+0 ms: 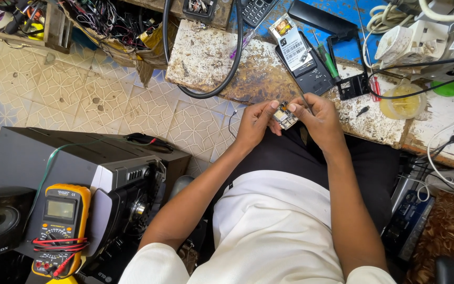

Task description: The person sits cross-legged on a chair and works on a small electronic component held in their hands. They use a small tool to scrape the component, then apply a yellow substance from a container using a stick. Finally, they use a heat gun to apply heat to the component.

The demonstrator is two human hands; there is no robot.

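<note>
Both of my hands meet at the near edge of a worn workbench [222, 63]. My left hand [256, 122] and my right hand [319, 118] pinch a small circuit board [285, 116] between their fingertips, each gripping one side of it. The board is tilted and partly covered by my thumbs. Just beyond my hands lies a black phone casing [311, 71] with a white barcode sticker. A green-handled screwdriver [330, 62] rests beside it.
A yellow multimeter [60, 227] with red leads sits on a grey speaker unit [116, 173] at lower left. A thick black cable [222, 79] loops over the bench. At right stand a yellowish round container [403, 102], a white power adapter [408, 42] and several cables.
</note>
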